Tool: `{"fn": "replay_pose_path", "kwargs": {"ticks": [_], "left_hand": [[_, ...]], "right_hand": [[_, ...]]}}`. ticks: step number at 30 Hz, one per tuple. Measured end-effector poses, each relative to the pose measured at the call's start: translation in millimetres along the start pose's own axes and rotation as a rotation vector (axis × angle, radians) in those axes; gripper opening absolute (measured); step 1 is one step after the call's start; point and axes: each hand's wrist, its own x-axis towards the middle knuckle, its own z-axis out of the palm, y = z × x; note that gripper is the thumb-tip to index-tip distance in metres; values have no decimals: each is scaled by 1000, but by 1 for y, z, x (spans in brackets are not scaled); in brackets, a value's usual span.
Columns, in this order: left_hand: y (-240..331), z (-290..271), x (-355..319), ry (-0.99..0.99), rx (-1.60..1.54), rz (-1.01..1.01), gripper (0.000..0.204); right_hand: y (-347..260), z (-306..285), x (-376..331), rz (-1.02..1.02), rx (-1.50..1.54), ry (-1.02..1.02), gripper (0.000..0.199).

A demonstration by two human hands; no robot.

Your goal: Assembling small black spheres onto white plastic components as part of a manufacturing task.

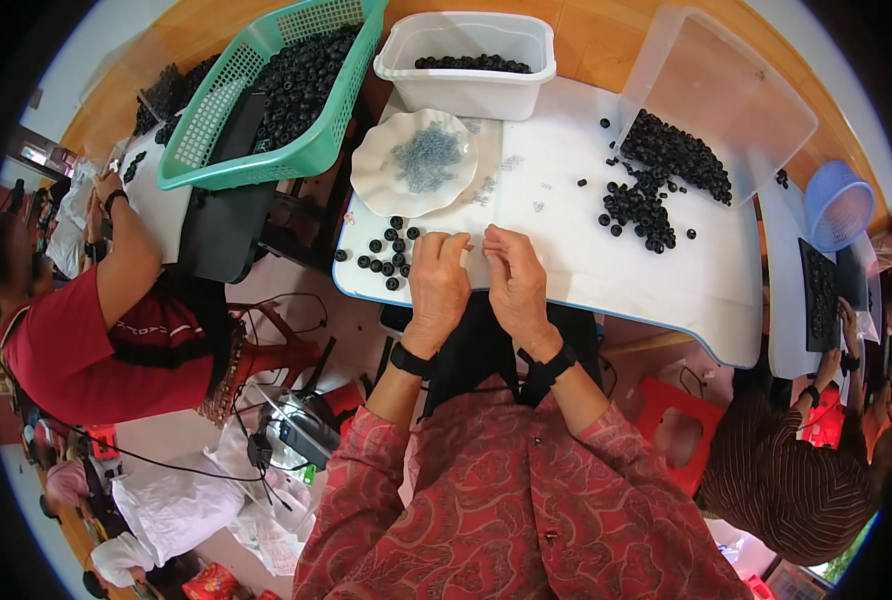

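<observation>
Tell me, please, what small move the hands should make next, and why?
Probably the left hand should reach for a ring from the small group of black rings just to its left. Both hands meet at the board's near edge, the right hand pinched with the left; whether they hold a part is hidden. The plate of small grey pieces lies just beyond.

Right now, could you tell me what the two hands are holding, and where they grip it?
It cannot be told: the left hand and right hand pinch together at the fingertips, hiding anything between them.

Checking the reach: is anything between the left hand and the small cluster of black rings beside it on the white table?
Nothing visible. The left hand rests on the white table, and the black rings lie just to its left on bare tabletop.
</observation>
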Motion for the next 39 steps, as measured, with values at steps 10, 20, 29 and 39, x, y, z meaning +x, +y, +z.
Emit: {"fn": "replay_pose_path", "kwargs": {"ticks": [10, 20, 29, 39], "left_hand": [[-4, -13, 0, 19, -452, -371, 25], [26, -18, -4, -65, -1155, -791, 22], [47, -29, -3, -185, -1209, -729, 28], [59, -34, -4, -218, -1145, -549, 36]], "right_hand": [[-7, -3, 1, 110, 143, -43, 34], [-24, -18, -9, 254, 305, -53, 14], [-43, -38, -8, 255, 284, -16, 9], [-60, -56, -6, 291, 357, -66, 9]]}}
